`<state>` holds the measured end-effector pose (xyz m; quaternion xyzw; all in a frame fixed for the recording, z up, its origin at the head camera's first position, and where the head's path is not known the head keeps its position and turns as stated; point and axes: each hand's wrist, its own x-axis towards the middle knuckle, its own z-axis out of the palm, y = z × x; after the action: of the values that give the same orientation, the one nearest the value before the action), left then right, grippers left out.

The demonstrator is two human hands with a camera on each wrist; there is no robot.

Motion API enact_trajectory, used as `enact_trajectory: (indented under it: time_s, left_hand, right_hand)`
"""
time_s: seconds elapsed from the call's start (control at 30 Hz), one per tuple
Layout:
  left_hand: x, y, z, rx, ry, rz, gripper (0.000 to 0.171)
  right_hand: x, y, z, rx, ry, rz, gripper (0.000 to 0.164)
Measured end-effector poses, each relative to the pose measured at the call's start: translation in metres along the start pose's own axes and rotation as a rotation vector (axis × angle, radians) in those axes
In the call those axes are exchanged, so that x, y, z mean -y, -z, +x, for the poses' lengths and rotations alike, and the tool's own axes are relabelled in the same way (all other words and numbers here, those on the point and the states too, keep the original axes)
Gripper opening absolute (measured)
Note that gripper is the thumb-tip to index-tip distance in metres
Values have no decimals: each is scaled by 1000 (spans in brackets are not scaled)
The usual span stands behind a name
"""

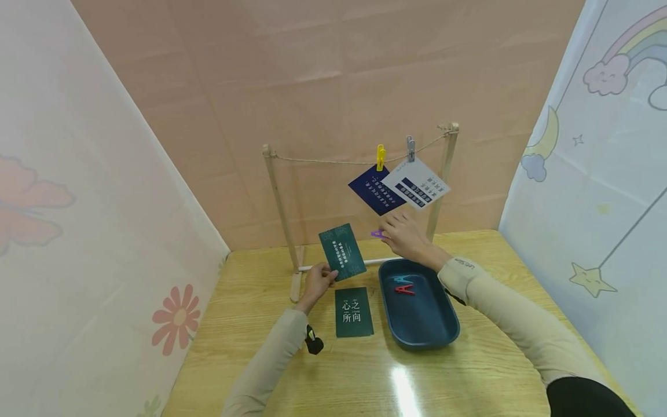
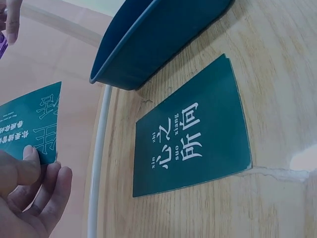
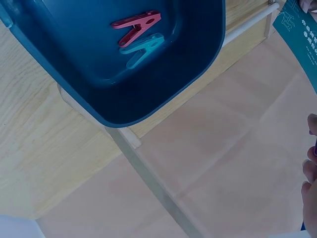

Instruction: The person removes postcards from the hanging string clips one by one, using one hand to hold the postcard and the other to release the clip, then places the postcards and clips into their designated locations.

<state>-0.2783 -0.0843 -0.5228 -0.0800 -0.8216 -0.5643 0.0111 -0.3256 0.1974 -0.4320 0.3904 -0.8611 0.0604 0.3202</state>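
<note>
My left hand (image 1: 318, 285) pinches a dark green card (image 1: 342, 252) with white print by its lower corner, thumb on the face. In the head view the card stands tilted below the string (image 1: 323, 161). Up and to the right, my right hand (image 1: 406, 237) holds a purple clothespin (image 1: 377, 234) between its fingertips, just below the hanging cards. A navy card (image 1: 372, 188) hangs from a yellow clothespin (image 1: 381, 157), and a white card (image 1: 416, 182) from a grey clothespin (image 1: 411, 149), overlapping the navy one.
A small stack of green cards (image 2: 193, 134) lies on the wooden table (image 1: 250, 347). Beside it stands a dark blue bin (image 1: 424, 339) with a red clothespin (image 3: 136, 27) and a light blue clothespin (image 3: 142, 50) inside. Wooden posts (image 1: 281, 208) hold the string; a white rod (image 2: 100, 163) runs low between them.
</note>
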Motion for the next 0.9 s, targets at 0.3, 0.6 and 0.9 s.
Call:
enact_trajectory:
  time_s: [0.3,0.6,0.9]
  left_hand:
    - [3,3,-1,46,10,8,10]
    - [5,5,-5,104,3,23,8]
    - [7,6,-8,136,43,21,8]
  right_hand:
    - [-1,-3,-5,63,-39,6,21]
    - [2,-5,-15,91,-56,13,17]
    - [5,-5,-20,169,-88,48,17]
